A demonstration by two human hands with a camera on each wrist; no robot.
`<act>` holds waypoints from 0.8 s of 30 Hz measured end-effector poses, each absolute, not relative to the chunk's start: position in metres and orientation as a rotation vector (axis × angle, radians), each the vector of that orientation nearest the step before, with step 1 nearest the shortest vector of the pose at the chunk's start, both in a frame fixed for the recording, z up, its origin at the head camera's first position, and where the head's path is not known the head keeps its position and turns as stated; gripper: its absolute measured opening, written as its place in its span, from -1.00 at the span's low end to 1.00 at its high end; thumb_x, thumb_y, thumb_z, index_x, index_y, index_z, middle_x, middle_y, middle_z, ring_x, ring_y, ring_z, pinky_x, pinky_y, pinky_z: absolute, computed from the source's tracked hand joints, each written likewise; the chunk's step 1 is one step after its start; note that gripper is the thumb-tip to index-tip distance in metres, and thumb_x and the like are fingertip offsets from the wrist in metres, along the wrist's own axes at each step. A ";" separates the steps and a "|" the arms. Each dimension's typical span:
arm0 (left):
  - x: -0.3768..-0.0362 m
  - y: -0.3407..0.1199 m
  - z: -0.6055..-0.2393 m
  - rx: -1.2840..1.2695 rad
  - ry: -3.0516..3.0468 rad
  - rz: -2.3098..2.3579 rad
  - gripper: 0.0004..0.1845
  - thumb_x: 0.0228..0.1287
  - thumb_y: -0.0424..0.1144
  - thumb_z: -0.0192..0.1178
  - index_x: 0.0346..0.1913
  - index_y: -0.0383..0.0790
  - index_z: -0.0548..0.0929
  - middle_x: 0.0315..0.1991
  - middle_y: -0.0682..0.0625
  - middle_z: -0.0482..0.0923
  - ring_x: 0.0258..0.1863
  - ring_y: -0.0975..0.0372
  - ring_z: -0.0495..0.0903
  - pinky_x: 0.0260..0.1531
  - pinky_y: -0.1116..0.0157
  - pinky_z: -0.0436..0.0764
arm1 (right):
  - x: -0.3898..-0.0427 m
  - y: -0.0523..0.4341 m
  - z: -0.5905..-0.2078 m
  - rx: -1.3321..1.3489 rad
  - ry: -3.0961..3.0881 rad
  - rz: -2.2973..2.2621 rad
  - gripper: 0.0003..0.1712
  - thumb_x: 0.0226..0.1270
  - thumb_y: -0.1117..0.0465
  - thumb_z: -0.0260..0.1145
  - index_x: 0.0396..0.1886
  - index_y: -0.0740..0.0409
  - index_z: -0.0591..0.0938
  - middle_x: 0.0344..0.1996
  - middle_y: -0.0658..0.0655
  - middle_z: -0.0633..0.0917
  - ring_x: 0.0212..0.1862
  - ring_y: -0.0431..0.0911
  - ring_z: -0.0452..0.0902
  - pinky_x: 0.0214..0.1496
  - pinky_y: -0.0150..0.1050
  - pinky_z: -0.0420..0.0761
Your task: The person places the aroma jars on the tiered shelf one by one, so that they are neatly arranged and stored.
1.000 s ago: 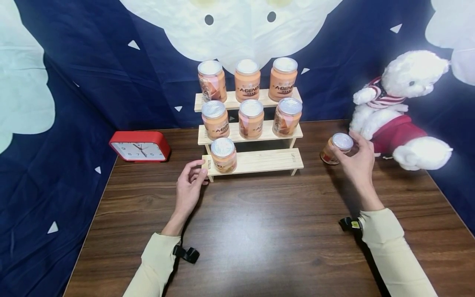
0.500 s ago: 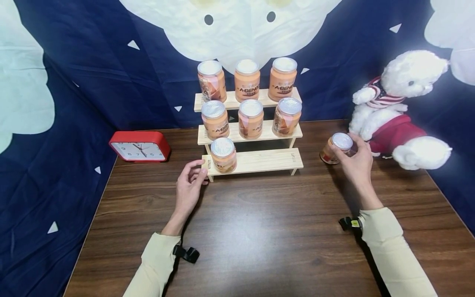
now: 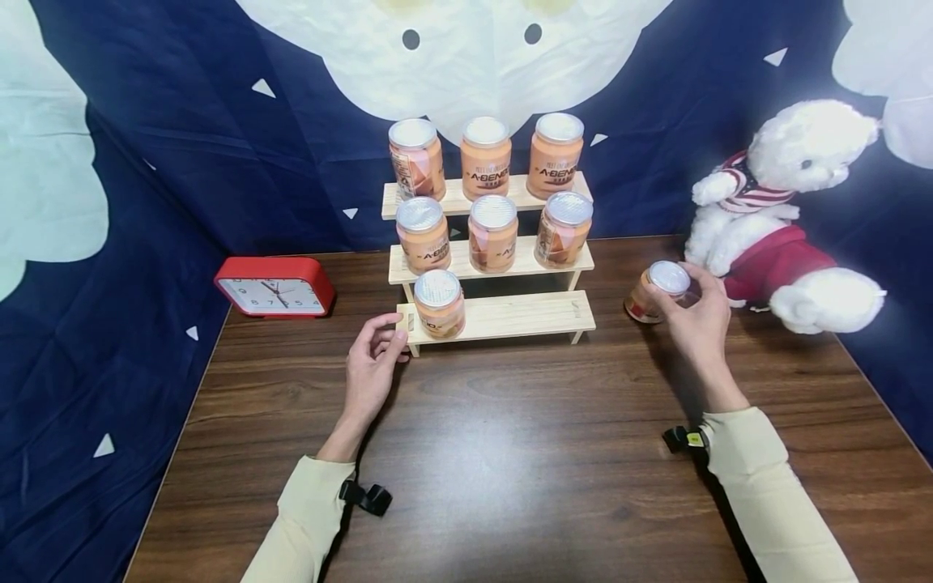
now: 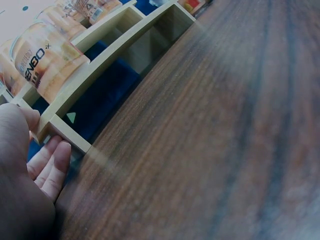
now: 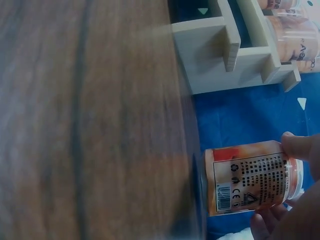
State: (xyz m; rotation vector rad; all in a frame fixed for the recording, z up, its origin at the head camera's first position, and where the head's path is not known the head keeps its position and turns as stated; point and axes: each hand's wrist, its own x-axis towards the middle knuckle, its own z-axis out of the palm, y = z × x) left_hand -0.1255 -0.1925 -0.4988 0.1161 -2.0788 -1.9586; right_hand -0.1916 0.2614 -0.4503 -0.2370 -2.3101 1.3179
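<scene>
The orange jar (image 3: 651, 293) with a silver lid is gripped by the right hand (image 3: 696, 320). A red clock (image 3: 274, 287), a pale wooden rack (image 3: 503, 316) and a dark brown table (image 3: 510, 453) are seen.

Pale cream long sleeves (image 3: 773, 494), blk wrist straps (image 3: 368, 495), bare hands.

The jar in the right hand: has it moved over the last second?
Yes, slightly. The jar has shifted left, away from the plush bear, towards the wooden rack.

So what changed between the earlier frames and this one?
The right hand, gripping the jar, drifted slightly left with it, the jar's base staying at the table. The left hand stayed at the rack's corner; the shelved jars, clock and plush bear did not move.
</scene>
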 end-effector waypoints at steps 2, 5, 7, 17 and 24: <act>-0.126 -0.192 -0.499 0.118 -2.082 -1.959 -0.68 0.62 -0.44 0.29 0.32 -0.39 0.67 -0.08 -0.30 0.73 -0.24 0.33 0.72 -0.24 0.40 0.78 | -0.191 0.260 -0.448 -0.224 -2.295 1.326 -0.33 0.33 0.32 0.66 0.40 0.38 0.66 0.22 0.26 0.59 0.01 -0.32 0.50 0.00 -0.60 0.50; -0.126 -0.193 -0.499 0.121 -2.086 -1.957 -0.68 0.62 -0.43 0.29 0.32 -0.38 0.67 -0.07 -0.30 0.73 -0.24 0.33 0.72 -0.23 0.40 0.78 | -0.188 0.257 -0.442 -0.202 -2.267 1.350 -0.31 0.33 0.33 0.66 0.42 0.38 0.66 0.20 0.17 0.59 0.04 -0.31 0.52 0.02 -0.60 0.54; -0.126 -0.193 -0.500 0.120 -2.088 -1.955 -0.68 0.62 -0.42 0.29 0.32 -0.38 0.67 -0.08 -0.29 0.73 -0.24 0.33 0.72 -0.23 0.40 0.79 | -0.186 0.254 -0.437 -0.182 -2.251 1.356 -0.30 0.31 0.35 0.66 0.42 0.37 0.65 0.14 0.03 0.58 0.04 -0.33 0.53 0.04 -0.60 0.57; -0.126 -0.193 -0.500 0.086 -2.058 -1.963 -0.68 0.61 -0.47 0.28 0.31 -0.43 0.66 -0.12 -0.26 0.73 -0.26 0.34 0.72 -0.25 0.39 0.79 | -0.167 0.232 -0.407 -0.050 -2.187 1.385 -0.30 0.25 0.39 0.67 0.40 0.35 0.69 0.07 -0.22 0.55 0.12 -0.37 0.45 0.13 -0.55 0.53; -0.125 -0.193 -0.499 0.076 -2.049 -1.967 -0.68 0.60 -0.48 0.28 0.31 -0.44 0.66 -0.11 -0.27 0.73 -0.27 0.32 0.73 -0.25 0.39 0.79 | -0.156 0.215 -0.398 0.077 -2.180 1.427 -0.32 0.23 0.45 0.66 0.37 0.37 0.69 0.03 -0.19 0.55 0.11 -0.32 0.49 0.12 -0.55 0.52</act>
